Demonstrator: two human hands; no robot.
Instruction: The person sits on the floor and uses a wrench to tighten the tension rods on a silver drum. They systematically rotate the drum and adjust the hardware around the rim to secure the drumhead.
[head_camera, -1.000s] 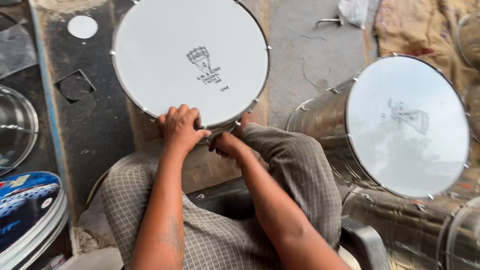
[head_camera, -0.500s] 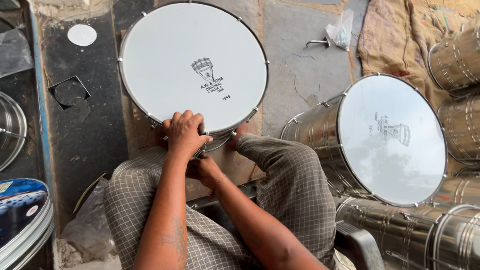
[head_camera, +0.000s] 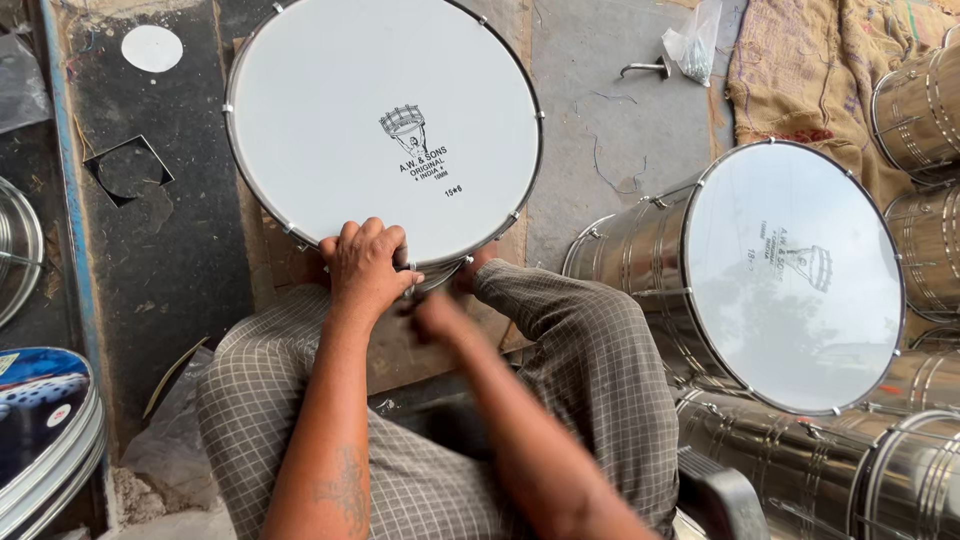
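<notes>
Hands at the near rim of a white-headed drum.

The left hand (head_camera: 362, 268) curls its fingers over the drum (head_camera: 385, 130) at its near edge, clamped on the rim; the right hand (head_camera: 435, 318) sits just under it, blurred, so its grip cannot be told. The drum stands tilted on the floor between the person's checked-trousered knees. To the right lies a second drum (head_camera: 790, 275) on its side among steel shells (head_camera: 920, 105); far off, a small bag (head_camera: 693, 42) rests on the concrete.

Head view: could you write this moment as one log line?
left hand: grips near rim of white drum | right hand: blurred below rim | second drum: lies alongside
</notes>
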